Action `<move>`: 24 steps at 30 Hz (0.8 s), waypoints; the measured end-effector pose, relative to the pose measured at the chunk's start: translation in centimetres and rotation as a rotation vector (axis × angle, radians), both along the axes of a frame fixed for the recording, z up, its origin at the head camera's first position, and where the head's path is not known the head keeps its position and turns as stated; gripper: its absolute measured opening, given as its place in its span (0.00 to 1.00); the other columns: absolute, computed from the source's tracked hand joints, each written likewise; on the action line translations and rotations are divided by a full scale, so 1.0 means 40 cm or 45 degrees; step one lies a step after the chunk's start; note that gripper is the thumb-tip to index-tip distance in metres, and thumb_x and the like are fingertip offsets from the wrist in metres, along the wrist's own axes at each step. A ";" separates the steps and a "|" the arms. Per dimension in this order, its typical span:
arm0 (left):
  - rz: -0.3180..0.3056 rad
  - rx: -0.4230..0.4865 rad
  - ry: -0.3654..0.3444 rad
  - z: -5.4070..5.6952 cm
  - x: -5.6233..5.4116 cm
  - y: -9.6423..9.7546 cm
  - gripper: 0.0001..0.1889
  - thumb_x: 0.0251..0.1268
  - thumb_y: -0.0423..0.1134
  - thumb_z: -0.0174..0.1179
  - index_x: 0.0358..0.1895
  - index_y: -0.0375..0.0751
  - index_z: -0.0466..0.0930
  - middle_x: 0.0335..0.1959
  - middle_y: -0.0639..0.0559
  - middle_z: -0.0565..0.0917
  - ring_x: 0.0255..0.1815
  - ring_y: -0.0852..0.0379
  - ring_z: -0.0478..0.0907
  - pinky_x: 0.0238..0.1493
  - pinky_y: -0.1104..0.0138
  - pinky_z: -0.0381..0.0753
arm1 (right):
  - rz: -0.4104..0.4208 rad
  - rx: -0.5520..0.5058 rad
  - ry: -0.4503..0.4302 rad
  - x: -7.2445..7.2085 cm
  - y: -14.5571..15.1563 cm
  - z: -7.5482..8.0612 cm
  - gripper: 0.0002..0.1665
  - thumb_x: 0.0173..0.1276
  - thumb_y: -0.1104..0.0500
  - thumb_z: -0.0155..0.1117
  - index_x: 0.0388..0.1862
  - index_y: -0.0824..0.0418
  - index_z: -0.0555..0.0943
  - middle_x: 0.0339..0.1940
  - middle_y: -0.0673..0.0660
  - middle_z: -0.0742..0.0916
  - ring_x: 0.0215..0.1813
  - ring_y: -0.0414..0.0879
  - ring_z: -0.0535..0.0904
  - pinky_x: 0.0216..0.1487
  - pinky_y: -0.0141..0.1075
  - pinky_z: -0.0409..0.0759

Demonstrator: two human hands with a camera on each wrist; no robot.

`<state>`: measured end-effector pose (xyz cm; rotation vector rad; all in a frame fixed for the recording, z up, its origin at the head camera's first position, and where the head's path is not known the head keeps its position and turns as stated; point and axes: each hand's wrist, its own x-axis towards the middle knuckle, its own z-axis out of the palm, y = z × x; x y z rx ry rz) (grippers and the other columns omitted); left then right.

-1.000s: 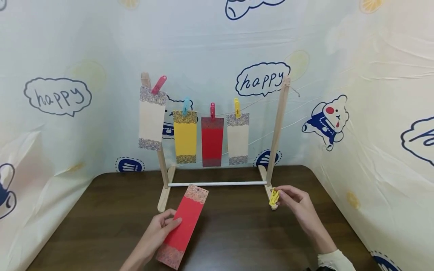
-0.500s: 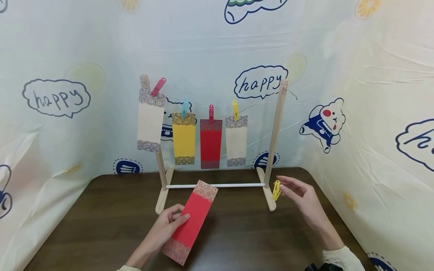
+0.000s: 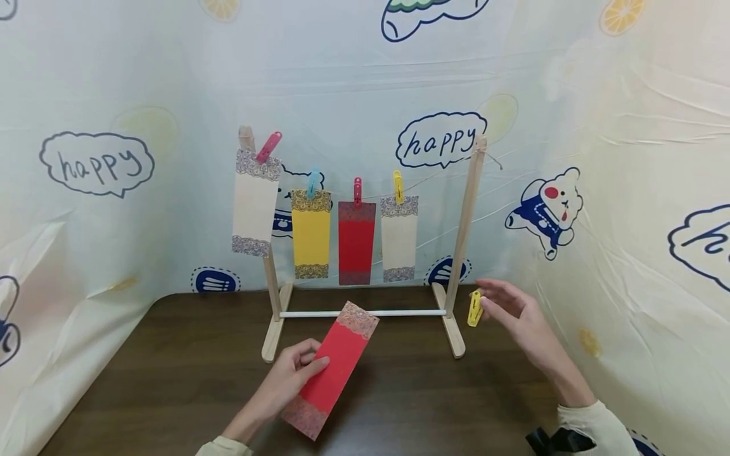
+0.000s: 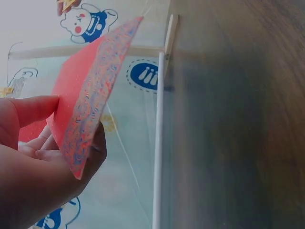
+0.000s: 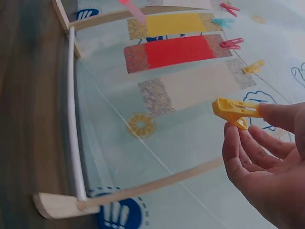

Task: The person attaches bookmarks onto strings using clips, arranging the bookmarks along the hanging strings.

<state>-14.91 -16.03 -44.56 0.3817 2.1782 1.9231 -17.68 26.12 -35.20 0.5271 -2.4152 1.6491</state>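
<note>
My left hand (image 3: 292, 375) pinches a red paper card (image 3: 338, 361) with patterned bands at both ends, thumb on its front face. The card tilts to the right above the table, in front of the wooden rack. In the left wrist view the card (image 4: 76, 81) is seen almost edge-on. Right of the rack, my right hand (image 3: 525, 323) holds a yellow clothespin (image 3: 474, 308) between thumb and fingertips. The right wrist view shows this clothespin (image 5: 233, 110) with the thumb on one arm and fingertips under the other.
A string on the wooden rack (image 3: 466, 228) carries a white card (image 3: 253, 206), a yellow card (image 3: 311, 235), a darker red card (image 3: 356, 244) and another white card (image 3: 399, 239), each clipped by a clothespin. The rack stands on the dark table (image 3: 171, 361) before a printed curtain.
My right hand has lifted the yellow clothespin up and to the right, off the rack's right foot area. My left hand has carried the red card rightward and slightly up.
</note>
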 end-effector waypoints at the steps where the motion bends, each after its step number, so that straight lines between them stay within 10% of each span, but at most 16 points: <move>1: -0.003 -0.002 0.015 0.002 -0.003 0.006 0.13 0.71 0.39 0.61 0.48 0.31 0.76 0.37 0.40 0.87 0.29 0.54 0.83 0.32 0.63 0.84 | 0.003 0.028 0.016 -0.002 0.004 0.007 0.23 0.77 0.59 0.56 0.67 0.65 0.72 0.54 0.60 0.84 0.48 0.41 0.83 0.47 0.31 0.83; 24: -0.066 0.026 0.151 0.092 -0.095 0.176 0.10 0.69 0.37 0.63 0.47 0.36 0.77 0.46 0.42 0.86 0.40 0.49 0.87 0.42 0.60 0.86 | 0.063 0.460 0.299 -0.028 0.012 0.235 0.18 0.76 0.66 0.56 0.62 0.68 0.75 0.50 0.64 0.85 0.44 0.34 0.82 0.48 0.21 0.78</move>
